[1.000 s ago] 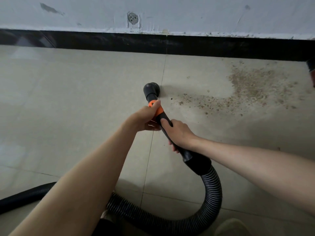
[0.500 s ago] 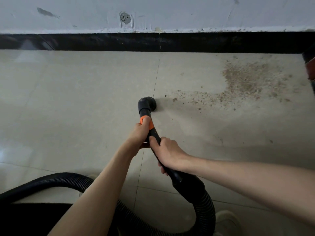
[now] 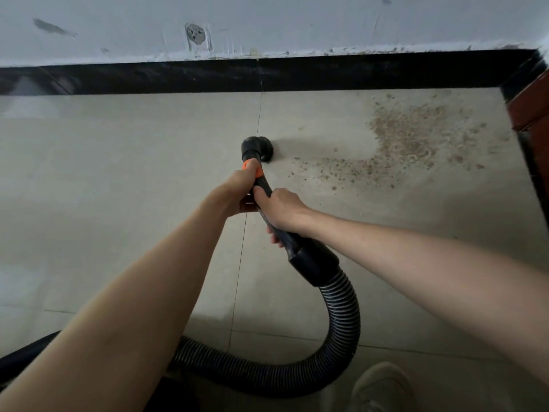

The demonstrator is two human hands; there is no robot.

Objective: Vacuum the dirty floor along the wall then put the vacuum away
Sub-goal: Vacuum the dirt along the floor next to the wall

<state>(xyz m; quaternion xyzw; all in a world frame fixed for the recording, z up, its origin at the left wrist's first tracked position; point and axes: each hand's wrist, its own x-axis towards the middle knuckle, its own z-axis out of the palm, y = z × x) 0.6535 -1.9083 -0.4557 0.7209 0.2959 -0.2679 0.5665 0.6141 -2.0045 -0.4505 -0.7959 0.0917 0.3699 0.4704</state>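
A black vacuum wand is gripped by both hands over a pale tiled floor. The left hand is wrapped around the wand at its orange collar, fingers curled tightly about the tube. The right hand is closed around the wand just nearer, its fingers curled under the black tube and its thumb laid on top; the two hands are touching or nearly so. The round black nozzle at the far end of the wand is set down on the floor, just right of a tile joint. A patch of brown dirt is spread to the right of the nozzle, with a thin trail of crumbs reaching toward it but not quite touching. A ribbed black hose is looped from the near end of the wand, down to the right and back leftward under the left forearm. A black skirting board is seen along the far wall, which is scuffed and pale. A light shoe is seen at the near right, and a reddish-brown wooden edge at the far right.
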